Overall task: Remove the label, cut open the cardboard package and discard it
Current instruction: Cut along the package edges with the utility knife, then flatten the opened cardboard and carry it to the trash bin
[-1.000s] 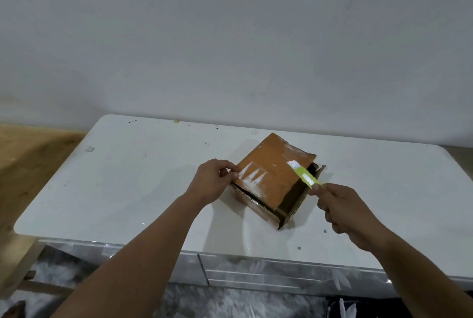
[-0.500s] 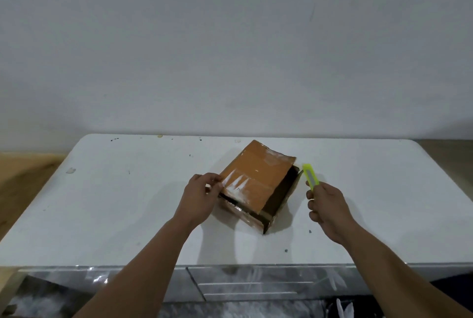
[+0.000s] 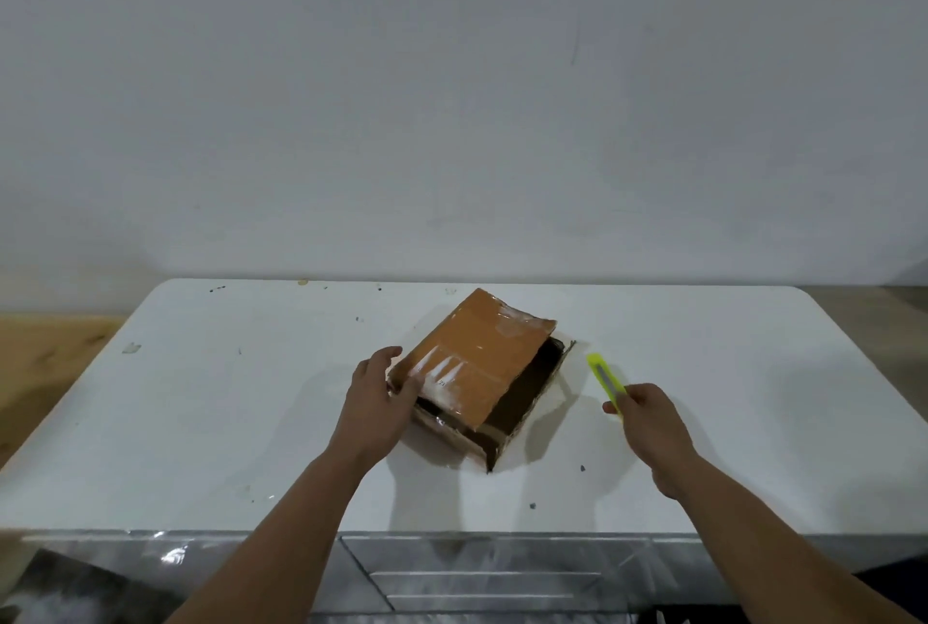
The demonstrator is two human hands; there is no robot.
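A brown cardboard package [image 3: 477, 362] lies in the middle of the white table [image 3: 201, 422]. Its top flap is cut loose on the right and front sides, and a dark gap shows the inside. Shiny tape patches cover the flap. My left hand [image 3: 381, 402] grips the package's left corner, thumb on top of the flap. To the right of the box, clear of it, my right hand [image 3: 648, 427] holds a yellow-green utility knife [image 3: 605, 380] that points up and away. No label is visible.
The table stands against a plain white wall [image 3: 452, 96]. Small dark specks dot the tabletop [image 3: 582, 468]. A drawer front [image 3: 482, 573] runs below the near edge. Wooden floor [image 3: 45, 362] shows at the left.
My right hand has pulled the knife off the box's right edge and away to the right. My left hand kept hold of the left corner. The view has shifted.
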